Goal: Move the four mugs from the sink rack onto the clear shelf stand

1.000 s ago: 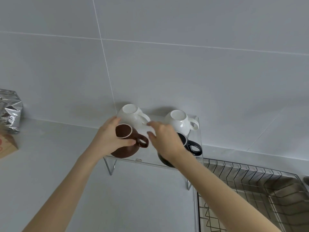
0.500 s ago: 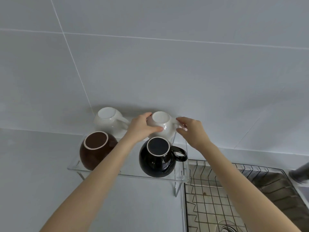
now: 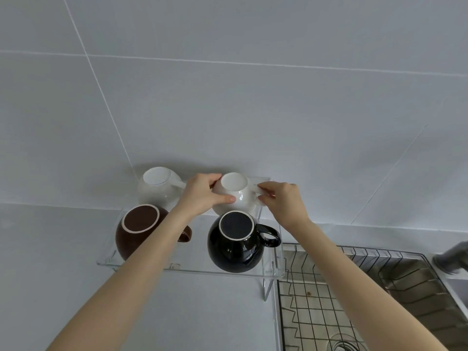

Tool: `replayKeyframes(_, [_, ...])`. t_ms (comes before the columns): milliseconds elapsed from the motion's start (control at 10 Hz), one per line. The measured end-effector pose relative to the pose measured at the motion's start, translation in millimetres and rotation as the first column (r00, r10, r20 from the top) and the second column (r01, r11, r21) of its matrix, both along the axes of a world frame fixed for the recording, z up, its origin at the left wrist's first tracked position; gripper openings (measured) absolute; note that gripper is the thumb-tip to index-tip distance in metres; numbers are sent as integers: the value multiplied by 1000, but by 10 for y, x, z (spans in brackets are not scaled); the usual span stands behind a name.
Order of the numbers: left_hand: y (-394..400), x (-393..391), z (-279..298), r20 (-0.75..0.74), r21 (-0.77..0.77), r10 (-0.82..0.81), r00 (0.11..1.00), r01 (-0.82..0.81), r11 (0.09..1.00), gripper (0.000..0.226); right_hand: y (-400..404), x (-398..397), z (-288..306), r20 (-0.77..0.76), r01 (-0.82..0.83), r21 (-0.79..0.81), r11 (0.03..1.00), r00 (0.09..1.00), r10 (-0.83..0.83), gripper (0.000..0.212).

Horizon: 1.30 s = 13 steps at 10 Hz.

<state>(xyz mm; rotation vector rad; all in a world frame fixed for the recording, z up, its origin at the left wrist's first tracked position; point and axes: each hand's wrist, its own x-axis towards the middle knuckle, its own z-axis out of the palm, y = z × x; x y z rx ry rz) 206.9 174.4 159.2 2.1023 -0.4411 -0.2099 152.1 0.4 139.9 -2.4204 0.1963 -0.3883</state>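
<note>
Four mugs stand upside down on the clear shelf stand (image 3: 192, 268). A white mug (image 3: 158, 187) is at the back left, a brown mug (image 3: 136, 230) at the front left, and a black mug (image 3: 234, 243) at the front right. My left hand (image 3: 200, 196) grips the body of the back right white mug (image 3: 234, 192). My right hand (image 3: 283, 201) pinches that mug's handle, which my fingers mostly hide.
The wire sink rack (image 3: 354, 295) lies in the steel sink to the right of the stand, with a drain (image 3: 347, 347) below it. A grey faucet (image 3: 453, 258) shows at the right edge. The tiled wall rises close behind the stand.
My hands left the brown and black mugs at the front and moved to the back right white mug. The view has shifted to the right and closer.
</note>
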Motion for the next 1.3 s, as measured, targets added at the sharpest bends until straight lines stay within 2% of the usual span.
replayKeyframes(400, [-9,-52,28,3,25,31,1000,-31,999,43,16,4,5,15,15,75,997,1000,-16,20])
replayKeyframes(500, [-25,-87,34,17,20,37,999,-37,999,51,10,5,4,17,13,81,997,1000,-15,21])
replayKeyframes(600, [-39,-94,3,20,11,44,999,-44,999,49,3,5,2,16,8,88,996,1000,-9,22])
replayKeyframes(700, [-41,-83,-15,16,3,39,999,-39,999,40,-1,2,2,8,6,87,996,1000,-7,24])
replayKeyframes(800, [-37,-76,-31,32,7,33,999,-33,999,52,3,0,-7,4,8,92,996,1000,-9,25])
replayKeyframes(900, [-36,-69,-34,26,24,26,999,-26,999,54,-8,5,7,-37,-14,95,995,999,17,26])
replayKeyframes(1000, [-54,-60,6,50,105,-6,999,1,994,45,-27,-13,47,-100,-71,57,996,992,76,33])
replayKeyframes(1100, [-106,-89,87,61,203,-27,998,15,979,63,-23,-87,131,-203,-137,-3,991,970,133,53])
replayKeyframes(1200, [-154,-162,145,95,229,-49,994,27,973,83,16,-270,288,-127,-136,98,986,981,148,57])
replayKeyframes(1300, [-192,-312,230,151,217,-69,986,35,976,82,73,-775,424,-56,-187,303,934,975,213,45])
